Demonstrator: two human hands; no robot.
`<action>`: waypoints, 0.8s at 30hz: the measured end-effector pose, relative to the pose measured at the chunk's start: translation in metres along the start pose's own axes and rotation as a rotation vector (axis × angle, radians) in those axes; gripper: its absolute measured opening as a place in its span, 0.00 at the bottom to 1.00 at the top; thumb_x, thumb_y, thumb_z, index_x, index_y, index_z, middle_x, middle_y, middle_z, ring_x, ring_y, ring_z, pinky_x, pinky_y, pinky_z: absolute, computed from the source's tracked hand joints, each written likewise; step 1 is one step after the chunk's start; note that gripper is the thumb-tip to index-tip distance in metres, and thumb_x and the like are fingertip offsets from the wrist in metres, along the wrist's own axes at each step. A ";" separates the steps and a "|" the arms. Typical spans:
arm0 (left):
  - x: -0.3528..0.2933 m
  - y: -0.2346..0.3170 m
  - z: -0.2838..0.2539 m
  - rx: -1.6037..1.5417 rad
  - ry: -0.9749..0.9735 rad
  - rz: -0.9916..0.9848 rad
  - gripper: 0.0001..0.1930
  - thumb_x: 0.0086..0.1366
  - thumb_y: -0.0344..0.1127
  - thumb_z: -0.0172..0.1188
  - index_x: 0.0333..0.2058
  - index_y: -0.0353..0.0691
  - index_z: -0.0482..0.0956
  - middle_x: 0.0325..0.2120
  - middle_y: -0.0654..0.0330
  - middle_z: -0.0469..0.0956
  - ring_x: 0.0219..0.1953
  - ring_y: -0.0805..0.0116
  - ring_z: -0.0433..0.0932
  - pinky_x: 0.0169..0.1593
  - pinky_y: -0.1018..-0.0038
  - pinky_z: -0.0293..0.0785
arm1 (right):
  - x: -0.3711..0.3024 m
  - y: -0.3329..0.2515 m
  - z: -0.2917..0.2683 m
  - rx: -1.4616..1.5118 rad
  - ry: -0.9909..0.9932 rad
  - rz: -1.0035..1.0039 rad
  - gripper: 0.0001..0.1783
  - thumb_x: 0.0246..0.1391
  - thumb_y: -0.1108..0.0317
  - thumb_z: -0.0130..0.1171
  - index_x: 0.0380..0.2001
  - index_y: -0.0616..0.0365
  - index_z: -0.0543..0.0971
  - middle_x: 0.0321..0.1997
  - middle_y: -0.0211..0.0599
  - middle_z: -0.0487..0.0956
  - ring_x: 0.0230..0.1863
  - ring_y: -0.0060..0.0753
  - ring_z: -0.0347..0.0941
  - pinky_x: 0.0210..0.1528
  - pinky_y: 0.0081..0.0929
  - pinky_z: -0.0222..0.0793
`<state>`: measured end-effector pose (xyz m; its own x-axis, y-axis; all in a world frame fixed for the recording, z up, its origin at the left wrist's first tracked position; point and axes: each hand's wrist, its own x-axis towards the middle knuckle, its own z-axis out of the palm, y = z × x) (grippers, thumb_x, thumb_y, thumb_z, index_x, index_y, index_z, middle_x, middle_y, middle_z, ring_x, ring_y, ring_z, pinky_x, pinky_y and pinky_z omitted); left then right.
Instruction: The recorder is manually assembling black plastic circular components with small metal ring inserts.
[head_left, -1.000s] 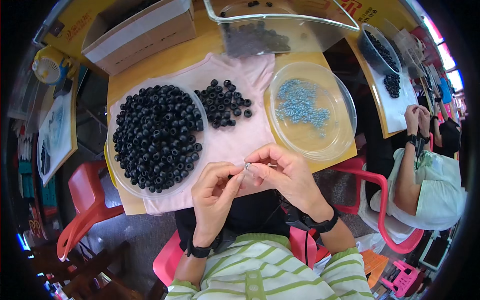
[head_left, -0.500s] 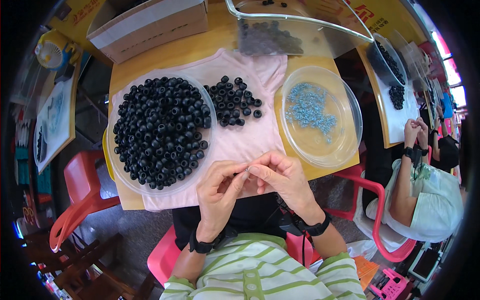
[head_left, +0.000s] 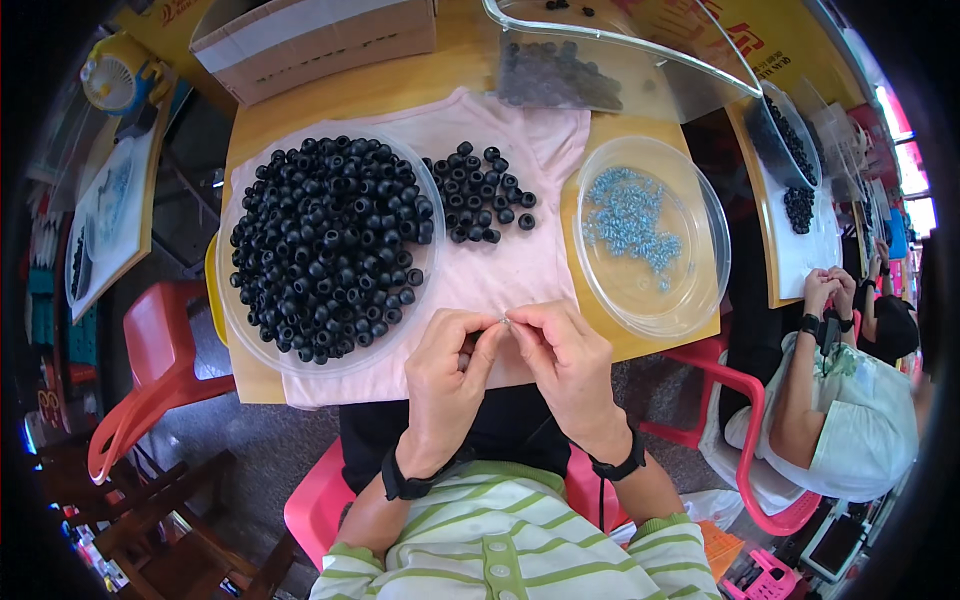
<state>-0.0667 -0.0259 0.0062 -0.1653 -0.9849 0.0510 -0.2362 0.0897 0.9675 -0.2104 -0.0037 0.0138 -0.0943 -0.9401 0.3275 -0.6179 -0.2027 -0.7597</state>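
My left hand (head_left: 451, 368) and my right hand (head_left: 567, 368) meet just over the near edge of the pink cloth (head_left: 510, 272). Thumb and forefinger of each are pinched together at one tiny shiny piece (head_left: 505, 321), too small to name. On the left, a round clear tray (head_left: 432, 262) is heaped with black hollow barrel-shaped pieces (head_left: 325, 245). More loose black pieces (head_left: 484, 195) lie on the cloth beside it. To the right, a round clear plastic tray (head_left: 625, 295) holds many small pale-blue shiny pieces (head_left: 632, 222).
A clear bin (head_left: 680, 95) with black pieces and a cardboard box (head_left: 315, 45) stand at the table's back. At right, a person (head_left: 830, 410) sits by another table (head_left: 757, 190). A red chair (head_left: 160, 345) and a fan (head_left: 112, 82) are at left.
My fingertips have come together in line, the right hand's grip shifting from over the left to facing it. The table shifts slightly rightward in view; the trays are unchanged.
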 end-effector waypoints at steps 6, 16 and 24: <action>0.005 0.010 -0.006 -0.227 -0.043 -0.294 0.05 0.66 0.27 0.61 0.34 0.31 0.77 0.25 0.65 0.73 0.18 0.82 0.69 0.20 0.82 0.63 | 0.003 -0.010 -0.005 0.285 -0.083 0.306 0.07 0.56 0.75 0.62 0.38 0.65 0.78 0.34 0.40 0.79 0.30 0.31 0.78 0.31 0.26 0.73; 0.001 0.005 -0.005 -0.315 -0.033 -0.220 0.09 0.66 0.23 0.59 0.44 0.32 0.79 0.31 0.63 0.74 0.20 0.83 0.69 0.19 0.85 0.63 | 0.005 -0.004 -0.009 0.453 -0.143 0.491 0.07 0.60 0.72 0.60 0.37 0.65 0.78 0.30 0.33 0.78 0.26 0.18 0.73 0.25 0.18 0.70; 0.002 0.000 -0.004 -0.158 -0.067 -0.058 0.08 0.65 0.22 0.59 0.43 0.33 0.81 0.33 0.60 0.75 0.18 0.81 0.70 0.19 0.82 0.64 | 0.005 0.001 -0.013 0.566 -0.202 0.519 0.07 0.61 0.71 0.59 0.37 0.65 0.78 0.28 0.31 0.77 0.20 0.14 0.69 0.20 0.14 0.65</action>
<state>-0.0636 -0.0289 0.0077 -0.2204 -0.9753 -0.0177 -0.0945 0.0033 0.9955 -0.2211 -0.0051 0.0222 -0.0844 -0.9733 -0.2135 -0.0384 0.2173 -0.9753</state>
